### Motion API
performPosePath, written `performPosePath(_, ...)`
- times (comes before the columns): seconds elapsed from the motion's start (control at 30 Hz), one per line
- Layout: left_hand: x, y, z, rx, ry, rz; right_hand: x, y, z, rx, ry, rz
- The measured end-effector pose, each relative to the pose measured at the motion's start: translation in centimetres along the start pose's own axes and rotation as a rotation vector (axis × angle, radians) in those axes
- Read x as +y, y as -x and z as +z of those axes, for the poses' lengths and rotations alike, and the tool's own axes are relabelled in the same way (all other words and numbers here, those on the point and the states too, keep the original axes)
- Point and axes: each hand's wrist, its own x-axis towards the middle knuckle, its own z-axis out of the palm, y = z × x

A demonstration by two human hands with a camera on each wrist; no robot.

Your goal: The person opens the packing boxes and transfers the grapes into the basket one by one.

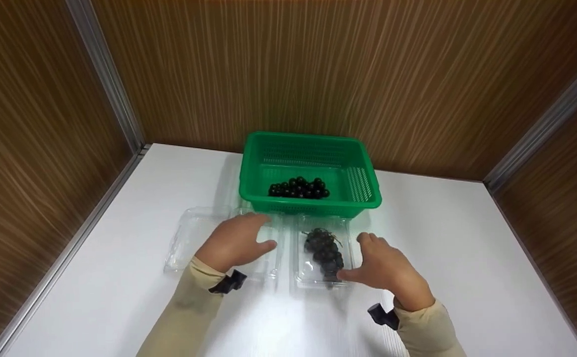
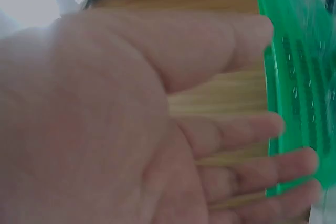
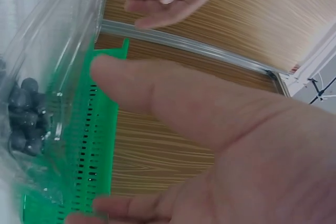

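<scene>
A bunch of dark grapes [image 1: 324, 250] lies in a clear plastic box [image 1: 309, 272] in front of the green basket. My right hand [image 1: 385, 263] is at the right side of this box, fingers spread, its thumb over the near right corner in the head view. In the right wrist view the grapes [image 3: 27, 116] show through the clear plastic, apart from the palm. My left hand [image 1: 238, 240] hovers with thumb and fingers apart over another clear plastic container [image 1: 194, 238], partly hiding it. Nothing is between the left fingers in the left wrist view.
Behind the boxes stands a green plastic basket [image 1: 310, 203] with slotted walls. More dark grapes [image 1: 300, 188] lie inside it. The white table [image 1: 442, 223] is bounded by wood-grain panels [image 1: 288, 74] at the back and both sides, with metal strips at the corners.
</scene>
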Motion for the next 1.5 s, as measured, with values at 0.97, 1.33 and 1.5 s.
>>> performPosePath(0.97,2.1,-2.9,5.6,-0.115,-0.029,0.268,-0.7,-1.3,2.2,-0.092,-0.043,0.097)
performPosePath(1.33,1.4,-3.0,6.0,-0.093,-0.078,0.293,-0.5,-2.4,3.1,-0.122,-0.236,0.019)
performPosePath(1.5,1.4,-3.0,6.0,-0.096,-0.096,0.276,0.0,-2.5,3.4,-0.131,-0.311,-0.028)
